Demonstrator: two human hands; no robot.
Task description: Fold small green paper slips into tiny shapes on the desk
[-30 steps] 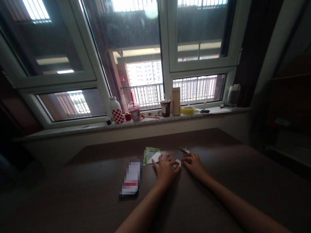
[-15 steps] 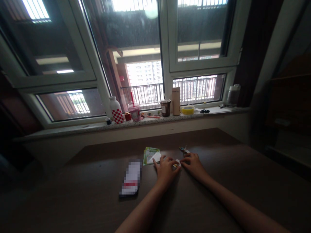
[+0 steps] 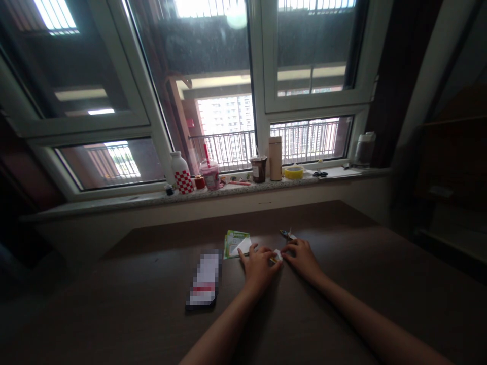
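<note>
My left hand (image 3: 259,268) is closed on a small white and yellow piece (image 3: 277,256), pinched between thumb and fingers just above the table. Its other fingers reach over the corner of a white paper on green-edged cards (image 3: 233,244). My right hand (image 3: 303,257) has its fingers bent together at the right edge of the small piece; whether they grip it is too small to tell. Just beyond the right hand lies a small dark and yellow object (image 3: 283,233) with a whitish part.
A phone (image 3: 205,279) with a blurred screen lies on the brown table (image 3: 152,284) left of my hands. Along the windowsill (image 3: 152,199) stand a checkered bottle (image 3: 183,175), a pink drink cup (image 3: 210,175), a dark cup (image 3: 259,169), a tan cylinder (image 3: 275,158), yellow tape (image 3: 294,173) and scissors (image 3: 320,174).
Both hands remain almost in place. The small piece between them is turned slightly, and the right fingertips have shifted a little.
</note>
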